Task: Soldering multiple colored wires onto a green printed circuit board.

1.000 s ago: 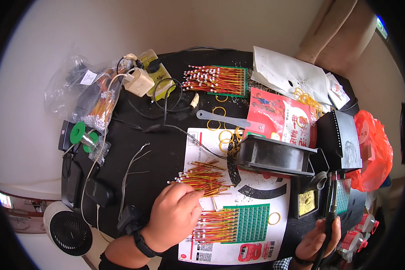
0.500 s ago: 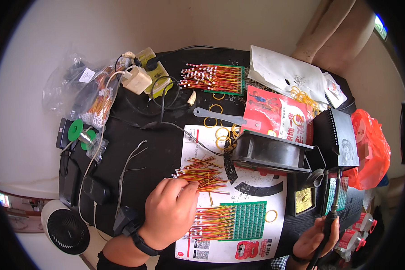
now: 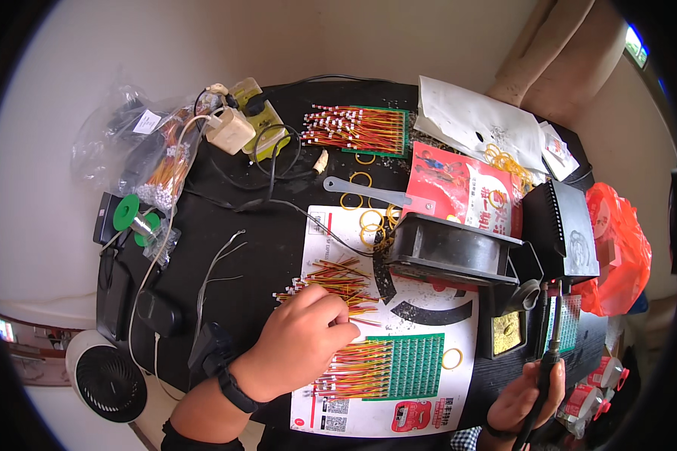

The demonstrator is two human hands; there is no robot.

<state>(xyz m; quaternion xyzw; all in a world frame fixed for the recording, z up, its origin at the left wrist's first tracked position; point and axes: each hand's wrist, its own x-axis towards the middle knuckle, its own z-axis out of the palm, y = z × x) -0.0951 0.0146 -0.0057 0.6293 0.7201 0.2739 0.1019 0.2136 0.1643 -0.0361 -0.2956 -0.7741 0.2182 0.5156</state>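
My left hand (image 3: 301, 342) is closed in a pinch just above the left edge of a green circuit board (image 3: 415, 364). What sits between its fingertips is too small and hidden to name. Red and yellow wires (image 3: 346, 373) with white connectors run from the board out to the left. Behind the hand lies a loose pile of similar wires (image 3: 342, 279), partly covered by it. My right hand (image 3: 520, 402) grips a soldering iron (image 3: 554, 353) by its black handle, the metal shaft pointing up and away, beside a holder with a yellow tip cleaner (image 3: 507, 333).
A black fan-like box (image 3: 455, 252) stands behind the board, next to a black soldering station (image 3: 563, 229). A wired board (image 3: 368, 129) lies at the back. Rubber bands (image 3: 371, 220), a solder spool (image 3: 132, 216), a power strip (image 3: 262, 124) and cables surround the work.
My left hand has moved right and slightly down, from the loose wire pile to the board's wired edge. The right hand and soldering iron have shifted only slightly.
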